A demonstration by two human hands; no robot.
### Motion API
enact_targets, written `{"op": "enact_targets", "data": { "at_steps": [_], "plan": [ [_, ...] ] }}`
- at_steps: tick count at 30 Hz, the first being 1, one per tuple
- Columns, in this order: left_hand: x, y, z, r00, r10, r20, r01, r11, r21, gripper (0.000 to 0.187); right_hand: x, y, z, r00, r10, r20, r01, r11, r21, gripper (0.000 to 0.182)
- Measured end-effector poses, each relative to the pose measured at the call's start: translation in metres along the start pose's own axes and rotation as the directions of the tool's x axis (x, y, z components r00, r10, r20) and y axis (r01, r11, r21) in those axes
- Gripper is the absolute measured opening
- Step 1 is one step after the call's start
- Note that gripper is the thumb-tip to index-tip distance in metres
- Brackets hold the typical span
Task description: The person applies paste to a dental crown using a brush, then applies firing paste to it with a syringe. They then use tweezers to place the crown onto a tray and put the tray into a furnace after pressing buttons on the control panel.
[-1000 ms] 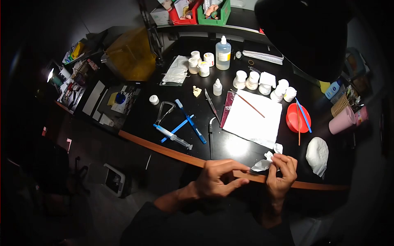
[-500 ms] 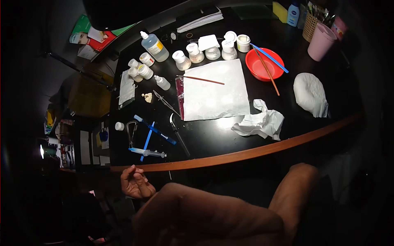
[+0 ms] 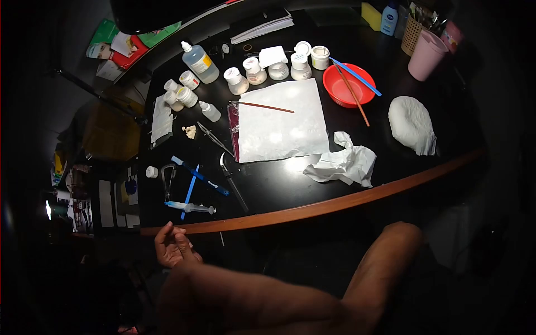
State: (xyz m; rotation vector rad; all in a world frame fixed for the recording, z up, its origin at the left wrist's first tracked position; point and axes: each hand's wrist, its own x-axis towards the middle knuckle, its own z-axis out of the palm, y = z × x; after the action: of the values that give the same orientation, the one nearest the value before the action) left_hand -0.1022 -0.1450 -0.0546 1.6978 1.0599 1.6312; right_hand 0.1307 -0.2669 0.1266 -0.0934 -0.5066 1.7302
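My left hand [image 3: 172,248] is just below the table's front edge at the lower left. Its fingers are loosely curled with the thumb apart, and I see nothing in them. Nearest to it on the table lies a clear syringe [image 3: 191,208], crossing a thin blue stick [image 3: 191,188]. A blue toothbrush [image 3: 201,176], a metal loop-shaped tool [image 3: 165,181] and a dark-handled carving tool [image 3: 234,184] lie close by. Bare limbs [image 3: 251,296] fill the lower foreground. My right hand does not show.
A white sheet [image 3: 282,134] with a thin brush [image 3: 262,106] lies mid-table. Crumpled paper [image 3: 346,162], a red bowl [image 3: 338,92] and a white lump [image 3: 410,123] are to the right. Several jars [image 3: 236,82] and a large bottle [image 3: 201,64] stand behind. Wooden edging [image 3: 329,206] borders the front.
The view has shifted, so the table and its objects appear a little farther left. My left hand keeps its loose curl below the edge. Nothing on the table has visibly moved.
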Motion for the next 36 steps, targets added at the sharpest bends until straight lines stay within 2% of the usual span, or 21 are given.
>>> {"op": "enact_targets", "data": {
  "at_steps": [3, 4, 6, 8, 9, 10, 11, 12, 13, 14, 15, 16, 17, 19, 21, 25, 31, 35, 36],
  "plan": [
    [0.002, -0.001, -0.001, 0.998, 0.06, 0.022, -0.06, 0.998, 0.005, 0.03, 0.0, -0.019, 0.002, 0.956, 0.281, 0.085, -0.287, 0.954, 0.082, 0.027],
    [0.003, 0.001, -0.003, 0.999, 0.047, 0.014, -0.047, 0.999, 0.027, 0.03, 0.0, -0.026, 0.001, 0.958, 0.262, 0.114, -0.264, 0.964, 0.007, 0.026],
    [0.001, 0.003, -0.001, 1.0, 0.008, 0.003, -0.008, 0.999, 0.032, 0.028, -0.001, -0.019, 0.0, 0.987, 0.087, 0.133, -0.032, 0.93, -0.366, 0.026],
    [0.003, 0.003, -0.004, 0.999, -0.024, -0.032, 0.025, 0.999, 0.028, 0.027, -0.001, -0.008, -0.012, 0.974, -0.128, 0.186, 0.219, 0.73, -0.647, 0.025],
    [0.007, 0.005, -0.005, 1.0, -0.008, -0.003, 0.008, 0.998, 0.061, 0.027, -0.002, -0.009, -0.025, 0.962, -0.182, 0.203, 0.273, 0.675, -0.685, 0.016],
    [0.015, 0.006, -0.003, 1.0, 0.007, 0.025, -0.01, 0.996, 0.094, 0.026, -0.004, -0.009, -0.037, 0.947, -0.236, 0.219, 0.32, 0.614, -0.721, 0.02],
    [0.027, 0.007, -0.001, 0.999, 0.023, 0.047, -0.029, 0.992, 0.126, 0.026, -0.007, -0.011, -0.048, 0.92, -0.305, 0.248, 0.376, 0.497, -0.782, 0.02],
    [0.039, 0.008, 0.001, 0.997, -0.041, 0.071, 0.029, 0.986, 0.164, 0.03, -0.017, -0.013, -0.059, 0.878, -0.399, 0.264, 0.414, 0.356, -0.838, 0.019],
    [0.055, 0.009, 0.003, 0.99, -0.107, 0.09, 0.087, 0.976, 0.2, 0.033, -0.027, -0.016, -0.069, 0.825, -0.494, 0.274, 0.411, 0.193, -0.891, 0.019],
    [0.073, 0.005, 0.007, 0.986, -0.078, 0.146, 0.035, 0.96, 0.279, 0.036, -0.038, -0.021, -0.082, 0.773, -0.579, 0.259, 0.371, 0.082, -0.925, 0.019],
    [0.093, -0.003, 0.011, 0.977, -0.058, 0.207, -0.019, 0.935, 0.354, 0.038, -0.045, -0.031, -0.091, 0.769, -0.589, 0.248, 0.321, 0.021, -0.947, 0.011],
    [0.112, -0.01, 0.018, 0.963, -0.059, 0.263, -0.053, 0.916, 0.399, 0.045, -0.056, -0.038, -0.106, 0.772, -0.608, 0.188, 0.288, 0.069, -0.955, 0.016],
    [0.13, -0.018, 0.027, 0.943, -0.063, 0.326, -0.091, 0.895, 0.437, 0.052, -0.064, -0.042, -0.112, 0.759, -0.645, 0.085, 0.254, 0.174, -0.951, 0.022],
    [0.16, -0.038, 0.044, 0.877, -0.126, 0.463, -0.139, 0.857, 0.496, 0.07, -0.081, -0.051, -0.138, 0.708, -0.703, 0.067, 0.235, 0.145, -0.961, 0.031],
    [0.182, -0.065, 0.064, 0.835, -0.186, 0.517, -0.122, 0.855, 0.504, 0.08, -0.1, -0.052, -0.15, 0.651, -0.759, 0.014, 0.184, 0.139, -0.973, 0.032],
    [0.197, -0.079, 0.094, 0.756, -0.278, 0.592, -0.112, 0.837, 0.536, 0.092, -0.131, -0.054, -0.157, 0.586, -0.809, -0.041, 0.093, 0.117, -0.989, 0.031],
    [0.202, -0.104, 0.108, 0.783, -0.276, 0.557, -0.123, 0.81, 0.574, 0.091, -0.17, -0.062, -0.17, 0.426, -0.888, -0.174, 0.056, 0.218, -0.974, 0.032],
    [0.204, -0.117, 0.106, 0.815, -0.244, 0.526, -0.101, 0.833, 0.544, 0.087, -0.177, -0.067, -0.177, 0.369, -0.907, -0.204, 0.068, 0.245, -0.967, 0.032],
    [0.204, -0.12, 0.106, 0.826, -0.221, 0.518, -0.096, 0.851, 0.516, 0.084, -0.178, -0.069, -0.177, 0.385, -0.902, -0.195, 0.061, 0.235, -0.97, 0.031]
  ]
}}
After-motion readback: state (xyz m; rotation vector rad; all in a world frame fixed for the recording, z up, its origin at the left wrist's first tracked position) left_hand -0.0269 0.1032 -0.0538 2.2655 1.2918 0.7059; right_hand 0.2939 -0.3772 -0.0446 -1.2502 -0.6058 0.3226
